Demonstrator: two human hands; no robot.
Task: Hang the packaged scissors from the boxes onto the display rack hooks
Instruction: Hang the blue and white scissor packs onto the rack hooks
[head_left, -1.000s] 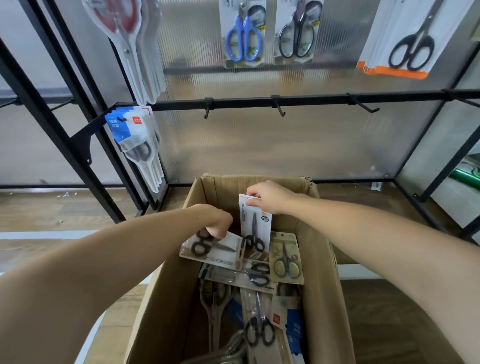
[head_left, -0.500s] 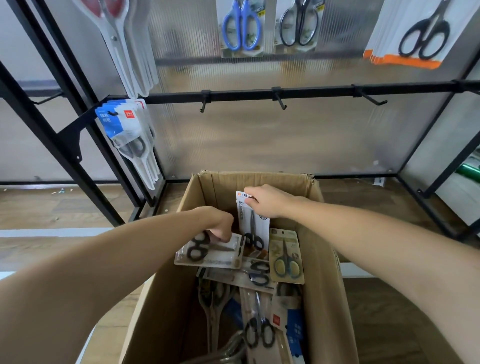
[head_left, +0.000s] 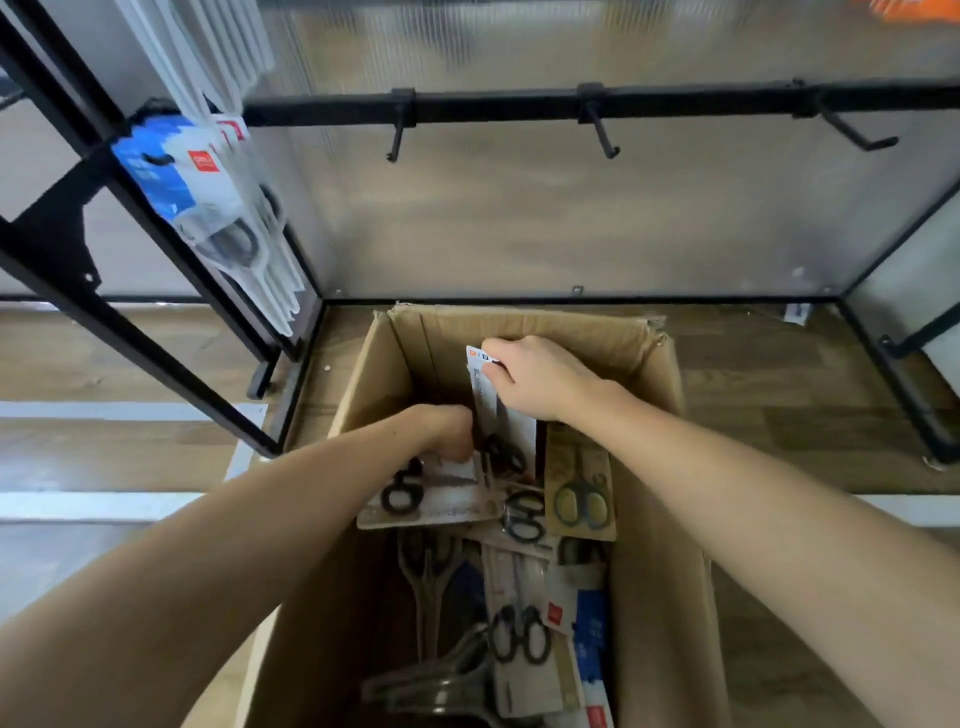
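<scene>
Both hands are inside the open cardboard box (head_left: 649, 467) standing on the wood floor before the display rack (head_left: 519, 106). The right hand (head_left: 535, 379) pinches the top edge of an upright white scissors pack (head_left: 506, 421), fingers curled over its header; the print is too blurred to read. The left hand (head_left: 444, 431) is curled downward beside that pack, against a flat grey-carded pack (head_left: 431, 493); its fingertips are hidden, so the grip cannot be confirmed. A tan-carded pack (head_left: 579, 483) lies just right of the upright one. Further packs fill the box bottom, overlapping and cut off by the lower edge of the frame. Three bare hooks (head_left: 600, 130) project from the rack's crossbar. Hung blue-and-white packs (head_left: 208, 208) occupy the left side panel, partly blurred.
</scene>
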